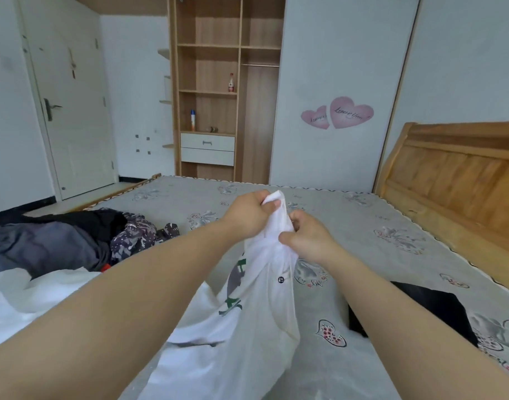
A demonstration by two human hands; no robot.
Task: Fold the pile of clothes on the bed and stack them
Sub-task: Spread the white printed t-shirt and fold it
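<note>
A white T-shirt (256, 307) with a green and grey print hangs above the bed (363, 226), its lower part trailing toward me. My left hand (249, 213) grips its top edge, bunched between thumb and fingers. Just right of it and slightly lower, my right hand (305, 236) pinches the same cloth. A pile of clothes (74, 241) in grey, black and a dark pattern lies at the left. A folded black garment (432, 307) lies flat on the mattress at the right, partly behind my right forearm.
White bedding (22, 295) is bunched at the lower left. A wooden headboard (455, 180) stands along the right side. Across the room are an open wooden wardrobe (227, 90) with bottles on its shelves and a white door (71, 105).
</note>
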